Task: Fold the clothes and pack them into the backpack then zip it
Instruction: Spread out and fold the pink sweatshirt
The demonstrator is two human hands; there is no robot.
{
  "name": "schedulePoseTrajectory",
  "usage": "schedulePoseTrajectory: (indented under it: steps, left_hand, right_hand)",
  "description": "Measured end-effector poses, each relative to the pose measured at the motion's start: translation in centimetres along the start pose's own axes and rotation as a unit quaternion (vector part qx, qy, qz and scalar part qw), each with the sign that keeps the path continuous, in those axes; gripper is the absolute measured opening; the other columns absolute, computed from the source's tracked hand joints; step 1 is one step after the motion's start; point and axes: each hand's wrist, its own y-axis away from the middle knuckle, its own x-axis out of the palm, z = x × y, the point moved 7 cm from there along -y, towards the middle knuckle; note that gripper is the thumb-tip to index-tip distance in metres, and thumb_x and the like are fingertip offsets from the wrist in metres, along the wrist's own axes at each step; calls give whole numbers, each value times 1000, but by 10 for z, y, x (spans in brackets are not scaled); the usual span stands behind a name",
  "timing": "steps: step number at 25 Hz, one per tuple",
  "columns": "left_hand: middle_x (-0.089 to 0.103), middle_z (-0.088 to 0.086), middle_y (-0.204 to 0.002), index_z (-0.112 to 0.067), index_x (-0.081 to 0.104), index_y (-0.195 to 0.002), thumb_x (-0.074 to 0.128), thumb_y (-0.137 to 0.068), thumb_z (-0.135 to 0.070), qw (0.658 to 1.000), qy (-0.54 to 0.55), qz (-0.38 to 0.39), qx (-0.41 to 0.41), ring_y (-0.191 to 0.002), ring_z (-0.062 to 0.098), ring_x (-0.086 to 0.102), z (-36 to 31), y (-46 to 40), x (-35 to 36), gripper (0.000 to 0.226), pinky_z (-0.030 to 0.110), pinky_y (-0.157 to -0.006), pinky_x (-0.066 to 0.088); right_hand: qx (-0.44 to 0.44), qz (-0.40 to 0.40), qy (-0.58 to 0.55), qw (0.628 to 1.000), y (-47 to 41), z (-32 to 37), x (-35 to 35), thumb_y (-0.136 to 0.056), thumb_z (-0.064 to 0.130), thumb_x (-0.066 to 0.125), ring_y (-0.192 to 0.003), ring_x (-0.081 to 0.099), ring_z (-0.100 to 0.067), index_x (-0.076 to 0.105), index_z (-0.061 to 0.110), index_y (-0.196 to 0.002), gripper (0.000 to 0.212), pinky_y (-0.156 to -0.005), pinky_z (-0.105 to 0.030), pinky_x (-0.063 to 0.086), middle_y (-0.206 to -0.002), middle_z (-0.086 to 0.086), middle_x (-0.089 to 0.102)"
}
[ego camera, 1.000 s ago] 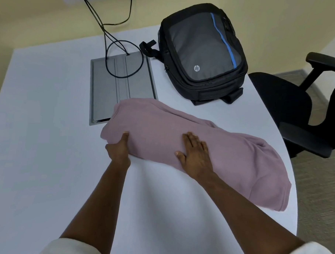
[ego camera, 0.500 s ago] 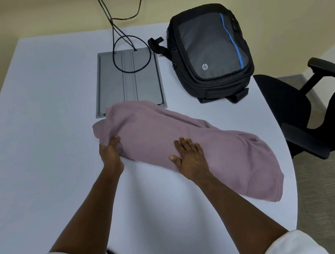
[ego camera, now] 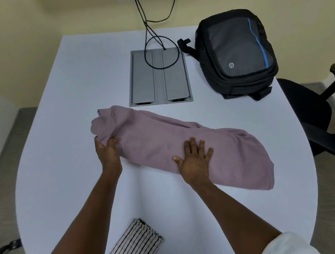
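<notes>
A mauve sweatshirt point(ego camera: 162, 138) lies folded into a long strip across the middle of the white table point(ego camera: 65, 160). My left hand point(ego camera: 107, 151) grips its near-left corner by the collar end, fingers curled under the cloth. My right hand point(ego camera: 195, 158) lies flat on the middle of the near edge, fingers spread. A black and grey backpack point(ego camera: 237, 53) with a blue stripe lies zipped at the far right of the table. A striped black and white garment point(ego camera: 138, 242) sits folded at the near edge, between my forearms.
A grey cable hatch point(ego camera: 161, 78) is set into the table behind the sweatshirt, with black cables point(ego camera: 148, 30) running from it to the wall sockets. A black office chair point(ego camera: 309, 106) stands off the table's right side.
My left hand has drawn the collar end of the sweatshirt leftward and toward me, off the hatch. The view has tilted down, bringing the striped garment into sight.
</notes>
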Motion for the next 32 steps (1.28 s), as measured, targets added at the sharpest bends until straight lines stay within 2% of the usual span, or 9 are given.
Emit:
schedulePoseTrajectory:
  steps: [8, 12, 15, 19, 21, 23, 25, 27, 32]
  left_hand:
    - [60, -7, -109, -12, 53, -119, 63, -85, -8, 963, -99, 108, 228, -92, -4, 58, -76, 76, 25, 36, 19, -85, 48]
    - [54, -10, -81, -15, 49, -92, 63, -82, -16, 920, -141, 179, 318, -72, 2, 52, -86, 133, 72, 18, 26, -67, 45]
    - [61, 1, -88, -9, 52, -92, 64, -81, -16, 875, -163, 266, 371, -78, 14, 58, -81, 182, 118, 18, 34, -67, 49]
    - [51, 15, -144, -5, 54, -122, 71, -79, -15, 750, -276, 380, 466, -135, 27, 47, -48, 236, 177, 47, 44, -110, 39]
    - [40, 7, -156, -7, 56, -123, 71, -79, -18, 692, -325, 406, 501, -146, 21, 33, -32, 256, 194, 48, 46, -116, 30]
    - [36, 5, -158, -8, 56, -123, 65, -82, -26, 657, -350, 434, 507, -148, 19, 28, -16, 269, 210, 46, 48, -118, 27]
    - [33, 4, -159, -7, 54, -123, 61, -84, -34, 626, -374, 480, 487, -149, 17, 24, 2, 280, 223, 48, 47, -120, 24]
    - [36, 2, -158, -10, 57, -114, 61, -88, -46, 616, -377, 515, 462, -149, 12, 23, 17, 291, 230, 45, 43, -121, 22]
    - [48, 2, -149, -16, 60, -126, 33, -98, -60, 728, -390, 370, 426, -141, 21, 38, 23, 274, 230, 58, 53, -115, 30]
  right_hand:
    - [-13, 61, -128, 990, 9, -2, 1, -96, 65, 27, -152, -1, -27, 20, 19, -156, 75, -117, -60, -2, -164, -1, 15]
    - [-33, -56, -268, 961, 22, -23, -40, -103, 44, 36, -131, 48, -30, 55, 14, -130, 44, -107, -45, 31, -130, -9, 61]
    - [61, 13, -593, 803, 22, -44, -63, -103, 32, 42, -100, 67, -25, 68, 12, -114, 34, -93, -36, 51, -106, -8, 73]
    - [141, -73, -775, 612, 29, -86, -88, -82, 22, 65, -101, 62, -26, 67, -2, -106, 34, -85, -11, 44, -114, -28, 68]
    - [116, -74, -818, 559, 30, -118, -93, -86, 40, 65, -110, 65, -33, 66, 3, -121, 50, -92, -16, 48, -120, -20, 68]
    - [120, 63, -839, 526, 25, -145, -87, -84, 58, 63, -120, 61, -27, 65, 16, -126, 60, -105, -33, 45, -128, -12, 66]
    - [100, 138, -794, 584, 24, -170, -84, -80, 47, 74, -114, 65, -25, 66, 11, -120, 55, -102, -38, 48, -121, -16, 68]
    - [87, 98, -729, 672, 25, -189, -91, -85, 21, 76, -94, 71, -23, 67, 7, -108, 28, -86, -32, 55, -105, -16, 71]
    - [110, -32, -566, 816, 30, -224, -105, -90, 10, 61, -73, 63, -14, 67, 7, -94, 8, -59, -14, 45, -88, -7, 69]
